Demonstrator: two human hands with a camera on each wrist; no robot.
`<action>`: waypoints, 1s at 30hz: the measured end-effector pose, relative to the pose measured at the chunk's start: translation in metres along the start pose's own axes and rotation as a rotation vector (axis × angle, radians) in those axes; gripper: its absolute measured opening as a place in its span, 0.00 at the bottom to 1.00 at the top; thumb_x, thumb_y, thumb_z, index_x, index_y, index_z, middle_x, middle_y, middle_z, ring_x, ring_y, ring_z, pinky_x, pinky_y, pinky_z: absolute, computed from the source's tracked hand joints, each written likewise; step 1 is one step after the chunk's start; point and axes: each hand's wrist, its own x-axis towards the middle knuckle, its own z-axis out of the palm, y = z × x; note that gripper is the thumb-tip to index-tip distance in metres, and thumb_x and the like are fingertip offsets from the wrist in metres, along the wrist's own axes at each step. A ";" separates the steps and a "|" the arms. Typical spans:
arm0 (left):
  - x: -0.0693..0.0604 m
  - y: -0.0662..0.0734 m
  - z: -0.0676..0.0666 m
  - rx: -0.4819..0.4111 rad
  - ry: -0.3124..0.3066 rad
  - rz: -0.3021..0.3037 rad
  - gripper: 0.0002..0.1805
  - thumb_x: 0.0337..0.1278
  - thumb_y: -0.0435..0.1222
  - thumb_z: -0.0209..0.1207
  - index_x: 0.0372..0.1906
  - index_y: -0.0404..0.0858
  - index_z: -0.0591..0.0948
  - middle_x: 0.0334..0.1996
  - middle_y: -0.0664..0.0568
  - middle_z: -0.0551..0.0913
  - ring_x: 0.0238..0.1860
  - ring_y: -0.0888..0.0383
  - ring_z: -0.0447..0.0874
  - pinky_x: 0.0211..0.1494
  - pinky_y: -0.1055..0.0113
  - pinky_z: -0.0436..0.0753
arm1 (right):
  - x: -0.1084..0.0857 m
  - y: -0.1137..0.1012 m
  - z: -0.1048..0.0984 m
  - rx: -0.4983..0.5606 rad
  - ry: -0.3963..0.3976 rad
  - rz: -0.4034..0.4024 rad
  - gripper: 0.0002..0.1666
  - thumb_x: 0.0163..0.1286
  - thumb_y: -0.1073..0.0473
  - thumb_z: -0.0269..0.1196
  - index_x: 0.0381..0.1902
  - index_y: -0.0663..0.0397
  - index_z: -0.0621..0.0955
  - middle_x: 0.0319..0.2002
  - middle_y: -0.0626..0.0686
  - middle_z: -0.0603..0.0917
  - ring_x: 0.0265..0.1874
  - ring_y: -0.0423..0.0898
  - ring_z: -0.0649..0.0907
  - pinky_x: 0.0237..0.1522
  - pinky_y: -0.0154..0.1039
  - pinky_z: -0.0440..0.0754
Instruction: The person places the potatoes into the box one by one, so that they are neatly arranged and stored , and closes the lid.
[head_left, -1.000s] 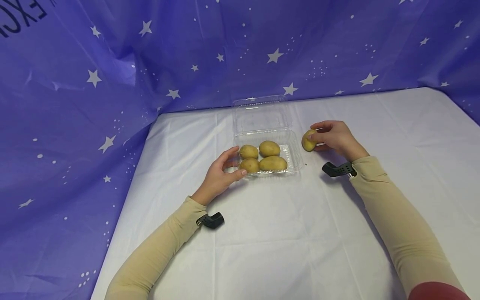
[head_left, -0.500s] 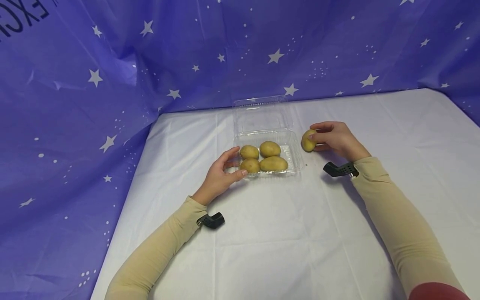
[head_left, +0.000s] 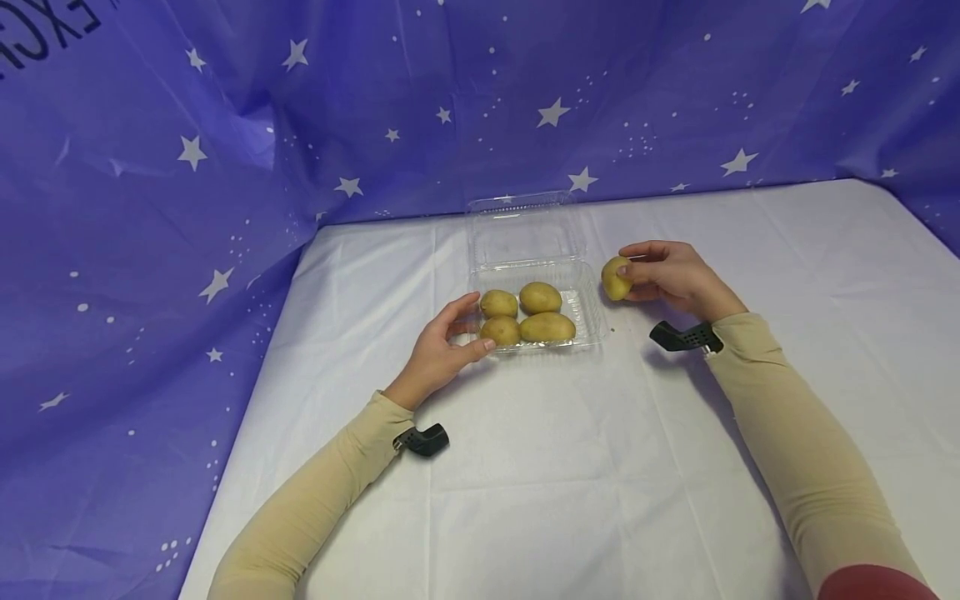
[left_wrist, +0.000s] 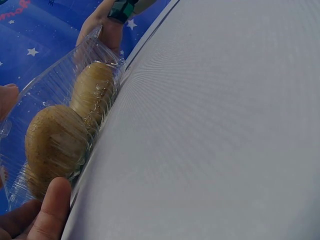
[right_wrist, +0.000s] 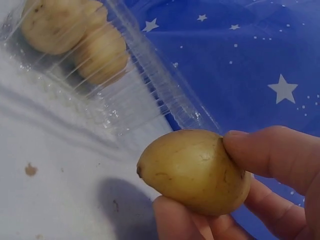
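In the head view my left hand (head_left: 442,346) grips the left front corner of a clear plastic clamshell container (head_left: 588,304), thumb at the front and fingers along the left side. Several yellow potatoes, among them a long one (head_left: 547,327), lie inside it. The lid (head_left: 525,237) is folded back. To the right of the container, my right hand (head_left: 671,275) holds another potato (head_left: 617,279) between thumb and fingers. In the right wrist view this potato (right_wrist: 192,170) hangs over the cloth, with a shadow below. The left wrist view shows my thumb (left_wrist: 52,207) against the container wall.
A white cloth (head_left: 540,450) covers the table, with a small brown speck (head_left: 612,329) near the container. Behind and on the left hangs a purple-blue sheet (head_left: 420,92) with white stars. Black wrist mounts (head_left: 423,440) jut from both sleeves.
The potato in my right hand has risen slightly and shifted a little left. My left hand stays at the container, and the potatoes inside lie as before.
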 end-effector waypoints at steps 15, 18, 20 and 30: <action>-0.001 -0.003 -0.001 -0.006 -0.004 -0.023 0.42 0.58 0.30 0.68 0.77 0.40 0.65 0.73 0.39 0.70 0.64 0.38 0.76 0.45 0.67 0.88 | -0.004 -0.017 0.015 -0.001 -0.050 -0.032 0.15 0.68 0.71 0.64 0.49 0.52 0.82 0.38 0.43 0.87 0.35 0.39 0.88 0.39 0.37 0.90; -0.001 -0.003 -0.001 -0.001 -0.002 -0.021 0.41 0.58 0.30 0.68 0.77 0.41 0.65 0.73 0.39 0.70 0.64 0.39 0.76 0.45 0.67 0.88 | -0.005 -0.025 0.022 -0.012 -0.064 -0.050 0.15 0.68 0.72 0.63 0.51 0.55 0.81 0.38 0.43 0.87 0.35 0.40 0.88 0.39 0.37 0.90; -0.001 -0.003 -0.001 -0.007 -0.002 -0.020 0.41 0.59 0.29 0.68 0.77 0.41 0.65 0.73 0.39 0.70 0.63 0.39 0.76 0.45 0.67 0.88 | -0.005 -0.030 0.027 -0.028 -0.073 -0.057 0.18 0.67 0.71 0.63 0.55 0.61 0.79 0.38 0.43 0.87 0.35 0.40 0.88 0.38 0.37 0.90; 0.000 -0.001 0.000 -0.026 -0.003 -0.005 0.42 0.58 0.28 0.67 0.77 0.38 0.64 0.73 0.38 0.69 0.62 0.40 0.76 0.43 0.68 0.89 | -0.003 -0.037 0.044 -0.109 -0.100 -0.054 0.28 0.67 0.71 0.63 0.64 0.70 0.72 0.39 0.44 0.83 0.36 0.39 0.86 0.40 0.37 0.90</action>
